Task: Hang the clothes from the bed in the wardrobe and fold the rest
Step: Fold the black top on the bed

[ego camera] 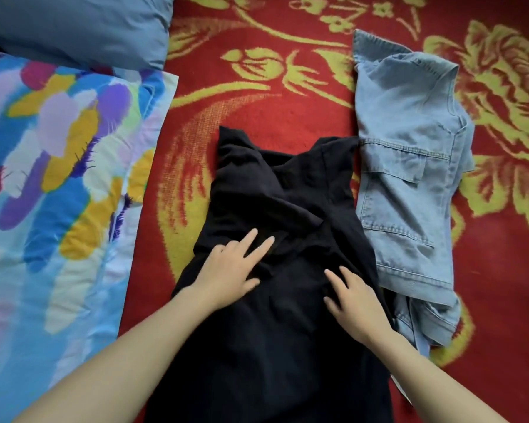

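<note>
Head view, bed surface, listed nearest first.

1. Left hand and right hand: bare, apart from each other. Each lies palm down with fingers straight and spread, pressing on dark cloth and gripping nothing.
2. Black garment of soft, creased cloth: lies lengthwise on the bed under both hands. Its two shoulder points are at the far end, and loose folds cross its middle. Its near end runs out of view at the lower edge.
3. Denim garment, light blue, with stitched pockets: lies rumpled just right of the black garment, touching its edge.
4. Bedspread, red woven cloth with a yellow flower pattern: carries both garments.
5. Quilt, pale blue with purple, yellow and magenta brush-stroke print: lies along the left side.
6. Pillow, plain grey-blue: lies at the far left corner, above the quilt.

Step in hand, by judgement: smoothing the black garment flat before folding. No wardrobe or hanger is in view.

Next move, by judgement: the middle creases need pressing outward. Then one side edge should be pinched and brought over towards the centre, clear of the denim garment.
</note>
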Tool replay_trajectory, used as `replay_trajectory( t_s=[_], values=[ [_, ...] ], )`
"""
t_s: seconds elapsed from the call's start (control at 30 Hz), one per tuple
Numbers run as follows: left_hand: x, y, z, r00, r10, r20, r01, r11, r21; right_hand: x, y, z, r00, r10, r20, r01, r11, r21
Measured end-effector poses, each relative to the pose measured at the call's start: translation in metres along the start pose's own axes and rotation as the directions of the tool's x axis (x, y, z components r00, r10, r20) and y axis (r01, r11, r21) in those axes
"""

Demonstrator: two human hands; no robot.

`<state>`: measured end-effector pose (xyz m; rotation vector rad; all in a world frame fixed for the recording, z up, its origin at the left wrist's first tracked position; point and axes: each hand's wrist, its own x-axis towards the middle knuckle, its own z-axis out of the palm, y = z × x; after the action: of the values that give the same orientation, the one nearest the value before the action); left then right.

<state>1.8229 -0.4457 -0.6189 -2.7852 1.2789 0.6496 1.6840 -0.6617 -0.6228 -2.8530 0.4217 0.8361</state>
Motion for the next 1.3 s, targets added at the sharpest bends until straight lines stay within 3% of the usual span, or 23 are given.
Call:
replay_trajectory(
  t_s=[0.1, 0.2, 0.27, 0.33, 0.4, 0.5, 0.6, 0.63, 0.7, 0.8, 0.87, 0.93, 1.07, 1.17, 1.23, 1.3],
  values=[
    [-0.018, -0.01, 0.031, 0.974, -0.219, 0.059, 0.216, 0.975, 0.046, 0.002, 0.005, -0.01, 0.989, 0.071, -0.127, -0.048, 0.983, 0.179],
    [-0.03, -0.022, 0.043, 0.905, -0.414, 0.092, 0.408, 0.909, 0.079, 0.009, 0.002, -0.018, 0.976, 0.045, -0.215, -0.02, 0.993, 0.115],
    [-0.033, -0.032, 0.047, 0.866, -0.489, 0.102, 0.492, 0.871, -0.003, 0.015, -0.001, -0.02, 0.967, 0.022, -0.253, -0.002, 0.997, 0.076],
    [-0.034, -0.042, 0.046, 0.868, -0.483, 0.115, 0.493, 0.867, -0.077, 0.021, -0.002, -0.023, 0.99, 0.019, -0.138, -0.022, 1.0, -0.016],
    [-0.034, -0.05, 0.039, 0.878, -0.47, 0.094, 0.474, 0.88, -0.023, 0.03, 0.0, -0.029, 0.993, 0.005, -0.114, -0.007, 1.0, -0.016],
    [-0.022, -0.062, 0.018, 0.894, -0.446, 0.039, 0.445, 0.895, 0.044, 0.052, 0.008, -0.057, 0.952, 0.051, -0.301, -0.011, 0.991, 0.134],
    [0.004, -0.074, -0.009, 0.89, -0.423, -0.171, 0.385, 0.897, -0.217, 0.094, 0.024, -0.092, 0.93, 0.111, -0.352, -0.05, 0.983, 0.177],
    [0.013, -0.078, -0.017, 0.85, -0.489, -0.196, 0.407, 0.846, -0.343, 0.105, 0.027, -0.103, 0.922, 0.14, -0.361, -0.067, 0.976, 0.208],
    [0.051, -0.09, -0.032, 0.761, -0.638, -0.115, 0.481, 0.675, -0.559, 0.138, 0.038, -0.123, 0.905, 0.194, -0.379, -0.06, 0.939, 0.338],
    [0.114, -0.101, -0.054, 0.646, -0.762, 0.046, 0.432, 0.316, -0.845, 0.177, 0.045, -0.145, 0.903, 0.247, -0.351, -0.045, 0.868, 0.495],
    [0.151, -0.114, -0.065, 0.595, -0.79, 0.151, 0.369, 0.102, -0.924, 0.202, 0.045, -0.154, 0.904, 0.276, -0.326, -0.056, 0.833, 0.55],
    [0.177, -0.125, -0.069, 0.588, -0.773, 0.239, 0.357, -0.018, -0.934, 0.22, 0.044, -0.158, 0.918, 0.279, -0.281, -0.119, 0.871, 0.476],
    [0.211, -0.135, -0.065, 0.579, -0.754, 0.31, 0.37, -0.096, -0.924, 0.255, 0.043, -0.154, 0.946, 0.227, -0.23, -0.153, 0.941, 0.3],
    [0.221, -0.132, -0.066, 0.536, -0.799, 0.274, 0.33, -0.1, -0.939, 0.268, 0.045, -0.15, 0.94, 0.273, -0.202, -0.158, 0.878, 0.452],
    [0.216, -0.136, -0.076, 0.585, -0.789, 0.19, 0.205, -0.082, -0.975, 0.27, 0.051, -0.156, 0.914, 0.324, -0.246, -0.121, 0.793, 0.597],
    [0.206, -0.147, -0.098, 0.674, -0.737, 0.049, 0.059, -0.012, -0.998, 0.271, 0.058, -0.177, 0.857, 0.414, -0.307, -0.025, 0.628, 0.777]
  ],
)
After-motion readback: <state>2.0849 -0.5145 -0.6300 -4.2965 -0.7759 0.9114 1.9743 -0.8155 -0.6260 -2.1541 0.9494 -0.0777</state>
